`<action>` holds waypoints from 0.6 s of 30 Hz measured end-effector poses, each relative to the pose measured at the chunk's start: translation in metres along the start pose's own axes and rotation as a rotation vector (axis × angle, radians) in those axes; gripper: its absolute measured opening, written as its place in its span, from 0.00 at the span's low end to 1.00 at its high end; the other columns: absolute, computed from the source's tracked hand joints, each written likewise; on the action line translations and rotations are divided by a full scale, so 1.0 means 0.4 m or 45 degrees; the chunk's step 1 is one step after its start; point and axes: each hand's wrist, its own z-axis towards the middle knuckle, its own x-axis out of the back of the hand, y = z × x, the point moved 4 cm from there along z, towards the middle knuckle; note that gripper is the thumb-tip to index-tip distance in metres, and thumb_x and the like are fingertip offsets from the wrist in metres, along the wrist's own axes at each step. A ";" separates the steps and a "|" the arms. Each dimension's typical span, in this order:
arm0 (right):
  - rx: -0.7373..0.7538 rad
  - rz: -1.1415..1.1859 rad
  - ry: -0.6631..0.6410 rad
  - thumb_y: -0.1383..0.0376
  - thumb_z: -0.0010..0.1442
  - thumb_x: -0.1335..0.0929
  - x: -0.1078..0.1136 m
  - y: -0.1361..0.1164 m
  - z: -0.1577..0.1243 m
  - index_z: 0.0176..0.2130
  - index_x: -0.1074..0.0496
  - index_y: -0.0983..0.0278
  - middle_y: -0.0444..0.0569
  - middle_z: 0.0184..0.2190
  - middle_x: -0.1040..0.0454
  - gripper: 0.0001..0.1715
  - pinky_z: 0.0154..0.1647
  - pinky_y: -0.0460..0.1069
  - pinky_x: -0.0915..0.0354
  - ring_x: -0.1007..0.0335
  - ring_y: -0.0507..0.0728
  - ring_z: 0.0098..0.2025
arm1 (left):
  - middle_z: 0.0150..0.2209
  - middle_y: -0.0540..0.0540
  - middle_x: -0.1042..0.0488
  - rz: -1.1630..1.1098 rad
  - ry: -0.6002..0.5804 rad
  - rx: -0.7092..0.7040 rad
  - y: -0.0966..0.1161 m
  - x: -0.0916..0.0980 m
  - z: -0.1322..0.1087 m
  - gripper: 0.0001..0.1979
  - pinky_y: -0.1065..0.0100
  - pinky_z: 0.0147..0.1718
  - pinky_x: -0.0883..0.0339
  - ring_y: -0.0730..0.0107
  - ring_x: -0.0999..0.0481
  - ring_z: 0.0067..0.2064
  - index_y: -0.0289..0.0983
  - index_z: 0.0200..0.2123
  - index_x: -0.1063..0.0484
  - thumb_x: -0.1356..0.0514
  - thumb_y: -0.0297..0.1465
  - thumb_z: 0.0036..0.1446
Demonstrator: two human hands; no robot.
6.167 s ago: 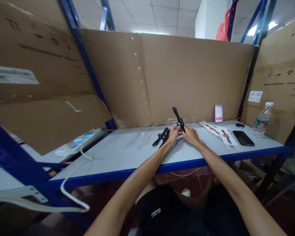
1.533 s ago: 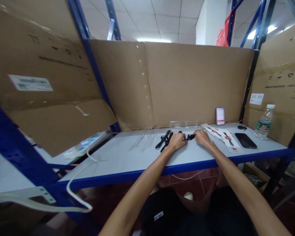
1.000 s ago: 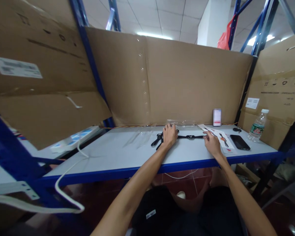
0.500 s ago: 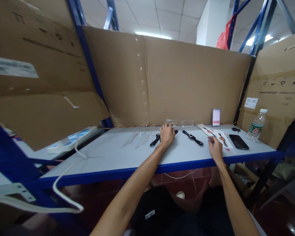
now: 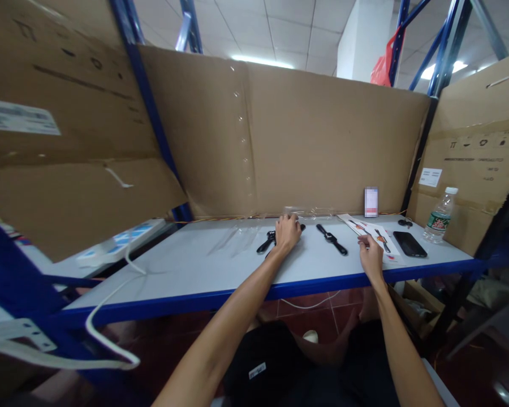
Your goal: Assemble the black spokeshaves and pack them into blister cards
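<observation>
My left hand [image 5: 288,230] is palm down on the tabletop, its fingers curled over black tool parts. From under it, on the left, sticks out the handle of a black spokeshave [image 5: 265,245]; the gripped part is hidden. Another black spokeshave [image 5: 331,239] lies diagonally between my hands, touched by neither. My right hand [image 5: 370,252] has its fingers bent at the left edge of a white printed leaflet [image 5: 391,250], which pictures similar tools with orange middles. The thumb and fingertips appear closed on the paper's edge.
A black phone [image 5: 409,244], a water bottle [image 5: 438,217] and a small dark object [image 5: 404,223] are at the right. Another phone [image 5: 371,202] leans against the cardboard back wall [image 5: 322,141]. Clear plastic sleeves [image 5: 237,237] lie left of my left hand; a white cable [image 5: 110,294] hangs nearby.
The camera view has shifted slightly. The spokeshave between my hands lies at a slightly steeper angle. Both hands stay in nearly the same places.
</observation>
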 end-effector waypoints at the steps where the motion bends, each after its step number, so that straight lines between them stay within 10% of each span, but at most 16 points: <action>1: -0.003 -0.001 0.000 0.62 0.57 0.39 0.000 0.000 0.000 0.36 0.26 0.62 0.55 0.36 0.20 0.14 0.47 0.57 0.33 0.25 0.63 0.39 | 0.51 0.37 0.25 0.005 0.000 0.003 0.000 0.001 0.000 0.15 0.57 0.52 0.40 0.52 0.30 0.54 0.39 0.50 0.26 0.48 0.29 0.66; 18: -0.017 -0.004 -0.032 0.63 0.57 0.39 0.001 -0.001 -0.001 0.36 0.26 0.62 0.55 0.37 0.19 0.13 0.48 0.56 0.33 0.24 0.63 0.40 | 0.50 0.37 0.25 -0.007 -0.016 -0.003 0.003 0.000 0.000 0.14 0.57 0.51 0.39 0.52 0.30 0.54 0.40 0.48 0.25 0.49 0.29 0.66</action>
